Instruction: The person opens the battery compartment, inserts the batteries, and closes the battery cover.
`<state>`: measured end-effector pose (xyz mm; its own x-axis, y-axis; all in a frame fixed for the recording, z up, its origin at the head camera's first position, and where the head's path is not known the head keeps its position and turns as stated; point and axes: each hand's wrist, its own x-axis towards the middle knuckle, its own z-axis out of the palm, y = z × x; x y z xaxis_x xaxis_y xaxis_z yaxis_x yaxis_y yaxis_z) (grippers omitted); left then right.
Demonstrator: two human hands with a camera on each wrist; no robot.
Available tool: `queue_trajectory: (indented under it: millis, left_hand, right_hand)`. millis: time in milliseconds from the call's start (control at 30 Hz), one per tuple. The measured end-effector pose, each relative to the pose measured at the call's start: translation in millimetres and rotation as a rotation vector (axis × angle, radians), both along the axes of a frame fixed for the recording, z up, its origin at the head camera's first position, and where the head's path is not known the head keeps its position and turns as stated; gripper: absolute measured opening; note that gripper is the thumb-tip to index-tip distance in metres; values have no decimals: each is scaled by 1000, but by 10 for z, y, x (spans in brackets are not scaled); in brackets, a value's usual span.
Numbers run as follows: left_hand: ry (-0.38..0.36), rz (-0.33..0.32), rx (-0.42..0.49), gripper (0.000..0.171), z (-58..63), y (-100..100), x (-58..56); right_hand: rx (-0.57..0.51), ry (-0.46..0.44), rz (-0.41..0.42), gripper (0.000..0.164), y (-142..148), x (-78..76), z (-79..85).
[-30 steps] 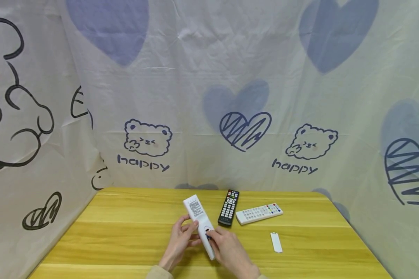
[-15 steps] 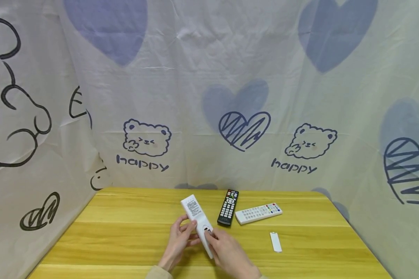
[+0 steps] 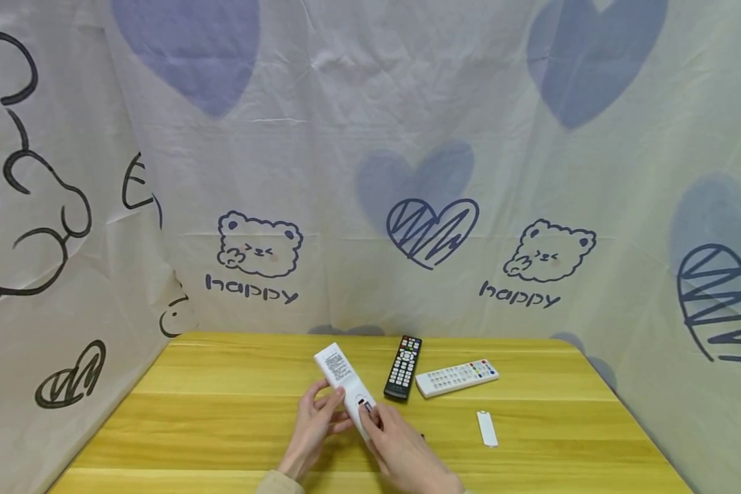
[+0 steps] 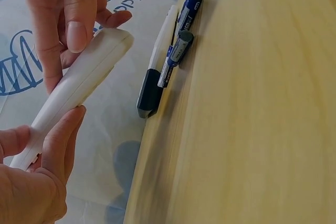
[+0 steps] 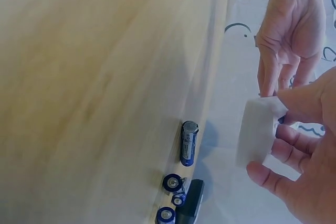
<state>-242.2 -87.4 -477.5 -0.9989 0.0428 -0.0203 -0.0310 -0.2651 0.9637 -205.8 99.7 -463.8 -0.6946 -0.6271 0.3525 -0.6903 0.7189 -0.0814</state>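
In the head view a white remote control (image 3: 339, 374) is tilted with its back up and its battery compartment uncovered. My left hand (image 3: 311, 425) grips its left side, thumb on the back and fingers underneath. My right hand (image 3: 404, 449) holds the lower end, its thumb at the compartment, where part of a battery (image 3: 368, 407) shows. In the right wrist view the right thumb lies over the compartment side, a bit of blue battery beneath it, and the fingers curl round the remote. Several blue batteries (image 5: 188, 142) lie on the table, mostly hidden behind the right hand in the head view.
A black remote (image 3: 403, 367) and a second white remote (image 3: 457, 379), both buttons up, lie beyond the right hand. A small white battery cover (image 3: 487, 429) rests to the right on the wooden table (image 3: 210, 405). A printed cloth (image 3: 346, 171) hangs behind and at both sides.
The remote and right hand have shifted slightly left. The battery under the right thumb has gone from jutting out to lying lower in the compartment. A small dark tip now shows beside the right hand.
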Motion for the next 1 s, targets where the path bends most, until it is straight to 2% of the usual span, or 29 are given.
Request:
queue_trajectory:
  millis: [233, 433, 600, 733, 800, 867, 1000]
  left_hand:
    - [-7, -5, 7, 46, -5, 4, 4]
    - [0, -19, 3, 47, -2, 4, 2]
    - [1, -31, 3, 47, 3, -3, -2]
    - [-2, -31, 3, 47, 3, -4, -4]
    - [-5, -28, 5, 46, 4, -4, -5]
    - [-11, -27, 6, 46, 4, -4, -4]
    - [-18, -32, 2, 46, 1, -7, 4]
  right_hand:
    - [-16, -116, -13, 63, 25, 1, -7]
    - [-47, -124, -7, 70, 30, 8, -29]
    - [-133, -145, 5, 70, 35, 7, -55]
    - [-258, -208, 28, 61, 54, -7, -70]
    - [-346, -272, 38, 55, 68, -17, -67]
    - [-463, -348, 54, 48, 90, -25, -72]
    - [-704, -361, 97, 34, 148, -68, -119]
